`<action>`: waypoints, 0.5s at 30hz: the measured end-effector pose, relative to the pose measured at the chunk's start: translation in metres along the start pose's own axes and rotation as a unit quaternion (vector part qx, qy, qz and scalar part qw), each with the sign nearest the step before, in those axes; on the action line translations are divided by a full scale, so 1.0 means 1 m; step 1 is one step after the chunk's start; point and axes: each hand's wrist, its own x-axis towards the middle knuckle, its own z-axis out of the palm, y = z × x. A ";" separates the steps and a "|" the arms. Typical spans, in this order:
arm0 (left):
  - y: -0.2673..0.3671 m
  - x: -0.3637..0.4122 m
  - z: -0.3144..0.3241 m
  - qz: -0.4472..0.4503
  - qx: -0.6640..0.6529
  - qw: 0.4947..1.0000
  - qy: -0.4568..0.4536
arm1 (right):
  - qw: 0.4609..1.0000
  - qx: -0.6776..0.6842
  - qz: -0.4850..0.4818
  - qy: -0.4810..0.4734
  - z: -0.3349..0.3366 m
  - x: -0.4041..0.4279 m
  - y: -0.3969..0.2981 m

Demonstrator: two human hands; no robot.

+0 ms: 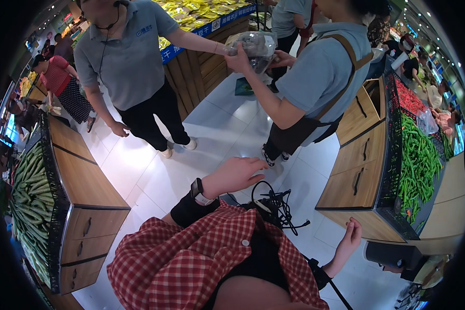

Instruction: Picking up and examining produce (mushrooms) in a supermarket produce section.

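Observation:
My left hand (234, 176), with a dark smartwatch (197, 188) and a white band at the wrist, is raised before my body with bent fingers and nothing in it. Below it a tangle of black cables (277, 205) hangs at my waist. My right hand (350, 234) is out to the right, empty, its fingers partly curled, near the corner of the right wooden cabinet. Ahead, a person in a grey polo shirt (130, 66) and another in a brown apron (294, 135) both reach to a clear plastic bag of round greyish items (252, 44).
At left, long green gourds (33, 186) fill a display on a wooden cabinet (89, 166). Green peppers (418, 170) and red peppers (407, 93) lie at right. Yellow packets (193, 11) top a stand ahead. Several other people stand around.

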 end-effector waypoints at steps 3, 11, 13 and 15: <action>0.001 0.016 0.001 -0.001 -0.003 1.000 -0.004 | 1.000 0.002 0.004 0.000 0.000 0.011 0.008; -0.014 0.064 -0.009 0.003 -0.041 0.999 -0.027 | 0.999 -0.019 0.032 0.010 0.010 0.035 0.006; -0.027 0.076 -0.013 0.010 -0.044 0.998 -0.034 | 0.999 -0.011 0.033 0.017 0.021 0.040 0.004; -0.045 0.089 -0.018 0.016 -0.050 0.998 -0.040 | 0.999 -0.005 0.035 0.023 0.037 0.048 0.002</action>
